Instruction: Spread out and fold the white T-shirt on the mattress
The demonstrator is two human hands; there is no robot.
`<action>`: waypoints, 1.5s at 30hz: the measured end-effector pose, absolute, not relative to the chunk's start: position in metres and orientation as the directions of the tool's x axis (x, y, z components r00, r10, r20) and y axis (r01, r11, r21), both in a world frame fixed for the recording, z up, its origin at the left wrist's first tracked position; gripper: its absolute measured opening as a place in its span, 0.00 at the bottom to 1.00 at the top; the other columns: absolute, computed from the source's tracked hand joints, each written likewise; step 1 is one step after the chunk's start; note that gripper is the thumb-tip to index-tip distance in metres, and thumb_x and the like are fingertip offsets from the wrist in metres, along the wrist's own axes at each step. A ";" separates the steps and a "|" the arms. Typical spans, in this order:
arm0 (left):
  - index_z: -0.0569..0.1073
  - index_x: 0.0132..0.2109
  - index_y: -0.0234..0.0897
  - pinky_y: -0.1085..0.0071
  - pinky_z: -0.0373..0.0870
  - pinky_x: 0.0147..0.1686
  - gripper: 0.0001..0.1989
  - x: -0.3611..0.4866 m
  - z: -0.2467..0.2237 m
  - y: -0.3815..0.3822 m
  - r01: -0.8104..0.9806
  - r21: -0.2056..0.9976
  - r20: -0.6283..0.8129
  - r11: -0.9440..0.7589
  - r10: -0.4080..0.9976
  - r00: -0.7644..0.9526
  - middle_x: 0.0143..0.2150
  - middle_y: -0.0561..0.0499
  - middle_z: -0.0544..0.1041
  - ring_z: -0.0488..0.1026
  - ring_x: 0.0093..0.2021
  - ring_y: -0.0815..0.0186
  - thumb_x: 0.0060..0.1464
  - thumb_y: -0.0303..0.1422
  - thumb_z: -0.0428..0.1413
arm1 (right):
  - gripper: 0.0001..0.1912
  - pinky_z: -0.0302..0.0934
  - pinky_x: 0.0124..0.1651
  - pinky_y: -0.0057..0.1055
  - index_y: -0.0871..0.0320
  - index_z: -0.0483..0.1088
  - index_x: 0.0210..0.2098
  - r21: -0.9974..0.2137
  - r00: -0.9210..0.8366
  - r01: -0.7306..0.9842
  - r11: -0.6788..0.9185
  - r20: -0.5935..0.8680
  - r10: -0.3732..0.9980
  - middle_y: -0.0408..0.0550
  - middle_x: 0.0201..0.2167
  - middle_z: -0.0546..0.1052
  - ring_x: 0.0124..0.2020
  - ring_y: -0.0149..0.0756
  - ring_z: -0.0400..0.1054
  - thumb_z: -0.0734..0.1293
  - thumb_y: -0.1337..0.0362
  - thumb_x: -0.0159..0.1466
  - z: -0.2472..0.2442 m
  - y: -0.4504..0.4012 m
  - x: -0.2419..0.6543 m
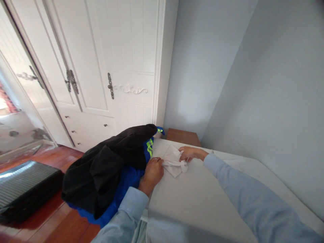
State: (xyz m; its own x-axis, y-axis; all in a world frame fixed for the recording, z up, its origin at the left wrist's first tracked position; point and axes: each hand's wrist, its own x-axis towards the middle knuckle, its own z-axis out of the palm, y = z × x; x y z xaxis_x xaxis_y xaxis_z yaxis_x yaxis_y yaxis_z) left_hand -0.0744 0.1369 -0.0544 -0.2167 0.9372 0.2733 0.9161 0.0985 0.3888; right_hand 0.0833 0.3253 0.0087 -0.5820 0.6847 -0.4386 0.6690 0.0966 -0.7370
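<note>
On the pale surface [192,195]: our right hand [187,153] grips white cloth [173,156]; our left hand [153,171] touches its edge, grip unclear.
Dark garment [108,168]: beside our left hand.
Room: white wardrobe [131,47], grey walls [273,101], reddish floor [67,224].

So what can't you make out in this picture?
All in the head view:
- Right hand: some fingertips, hidden by folds of the crumpled white cloth.
- White wooden wardrobe: contents, behind closed doors.
- Ribbed black case: far end, cut off by the left edge.
- Bunched black-and-blue clothing: full shape, hidden by its folds.
</note>
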 end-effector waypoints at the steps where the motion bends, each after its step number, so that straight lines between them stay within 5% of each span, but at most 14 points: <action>1: 0.78 0.52 0.30 0.60 0.64 0.62 0.19 -0.074 -0.054 0.137 0.918 0.383 0.275 0.099 0.937 -0.216 0.52 0.40 0.78 0.72 0.56 0.55 0.57 0.21 0.49 | 0.27 0.64 0.28 0.28 0.59 0.71 0.45 -0.760 -0.592 0.640 0.112 -0.396 0.702 0.45 0.27 0.76 0.27 0.36 0.70 0.76 0.72 0.44 0.007 0.327 0.083; 6: 0.79 0.47 0.32 0.61 0.67 0.57 0.15 -0.072 -0.051 0.136 0.933 0.341 0.299 0.116 0.928 -0.224 0.46 0.41 0.78 0.72 0.51 0.56 0.60 0.25 0.49 | 0.29 0.65 0.33 0.25 0.58 0.60 0.61 -0.768 -0.512 0.606 0.205 -0.180 0.840 0.52 0.42 0.76 0.38 0.35 0.74 0.61 0.72 0.60 0.005 0.338 0.083; 13: 0.78 0.47 0.33 0.61 0.67 0.56 0.14 -0.069 -0.049 0.134 0.935 0.336 0.311 0.115 0.923 -0.225 0.46 0.41 0.77 0.72 0.51 0.56 0.60 0.28 0.50 | 0.21 0.64 0.47 0.39 0.64 0.72 0.52 -0.419 -0.492 0.800 0.430 -0.047 0.869 0.65 0.50 0.76 0.51 0.55 0.71 0.65 0.76 0.58 -0.006 0.344 0.090; 18: 0.77 0.50 0.34 0.59 0.68 0.56 0.15 -0.069 -0.047 0.132 0.938 0.342 0.329 0.053 0.929 -0.172 0.47 0.42 0.76 0.72 0.51 0.55 0.60 0.29 0.50 | 0.20 0.60 0.54 0.34 0.62 0.71 0.56 -0.325 -0.592 0.756 0.568 0.032 0.805 0.58 0.51 0.77 0.54 0.46 0.70 0.63 0.71 0.65 -0.007 0.341 0.073; 23: 0.78 0.49 0.34 0.58 0.68 0.55 0.15 -0.069 -0.047 0.133 0.929 0.357 0.291 0.095 0.934 -0.207 0.45 0.42 0.78 0.73 0.51 0.54 0.59 0.28 0.50 | 0.20 0.61 0.51 0.31 0.63 0.72 0.56 -0.304 -0.626 0.739 0.601 0.018 0.779 0.57 0.48 0.79 0.51 0.44 0.73 0.68 0.65 0.64 -0.017 0.339 0.044; 29: 0.78 0.51 0.34 0.62 0.68 0.57 0.18 -0.072 -0.052 0.135 0.880 0.466 0.289 0.098 0.922 -0.256 0.47 0.44 0.80 0.75 0.51 0.57 0.56 0.24 0.50 | 0.08 0.64 0.49 0.38 0.62 0.77 0.38 -0.313 -0.604 0.744 0.590 0.063 0.794 0.63 0.43 0.80 0.49 0.51 0.74 0.65 0.70 0.65 -0.024 0.338 0.019; 34: 0.81 0.43 0.36 0.63 0.69 0.53 0.14 -0.073 -0.047 0.132 0.896 0.427 0.287 0.123 0.921 -0.264 0.41 0.44 0.79 0.74 0.47 0.58 0.59 0.26 0.50 | 0.17 0.66 0.51 0.36 0.60 0.69 0.55 -0.445 -0.595 0.652 0.614 0.202 0.778 0.57 0.46 0.80 0.43 0.40 0.76 0.57 0.70 0.69 -0.025 0.337 0.005; 38: 0.81 0.41 0.35 0.62 0.70 0.52 0.16 -0.070 -0.041 0.131 0.905 0.374 0.264 0.204 0.912 -0.315 0.41 0.42 0.78 0.74 0.48 0.57 0.62 0.27 0.47 | 0.24 0.64 0.58 0.37 0.62 0.62 0.61 -0.506 -0.624 0.551 0.664 0.279 0.730 0.61 0.58 0.73 0.52 0.39 0.73 0.60 0.73 0.65 -0.034 0.336 0.008; 42: 0.78 0.49 0.34 0.60 0.70 0.52 0.17 -0.070 -0.042 0.131 0.906 0.354 0.271 0.231 0.902 -0.336 0.47 0.40 0.76 0.72 0.51 0.55 0.61 0.24 0.47 | 0.22 0.68 0.53 0.38 0.61 0.66 0.57 -0.526 -0.699 0.436 0.730 0.313 0.643 0.59 0.56 0.74 0.49 0.40 0.74 0.63 0.72 0.63 -0.045 0.333 0.032; 45: 0.72 0.61 0.39 0.58 0.68 0.56 0.27 -0.071 -0.049 0.131 0.924 0.356 0.298 0.140 0.920 -0.254 0.57 0.41 0.74 0.70 0.58 0.56 0.57 0.19 0.46 | 0.22 0.67 0.55 0.43 0.60 0.67 0.56 -0.506 -0.721 0.364 0.782 0.378 0.580 0.58 0.54 0.74 0.51 0.43 0.72 0.64 0.68 0.62 -0.053 0.329 0.062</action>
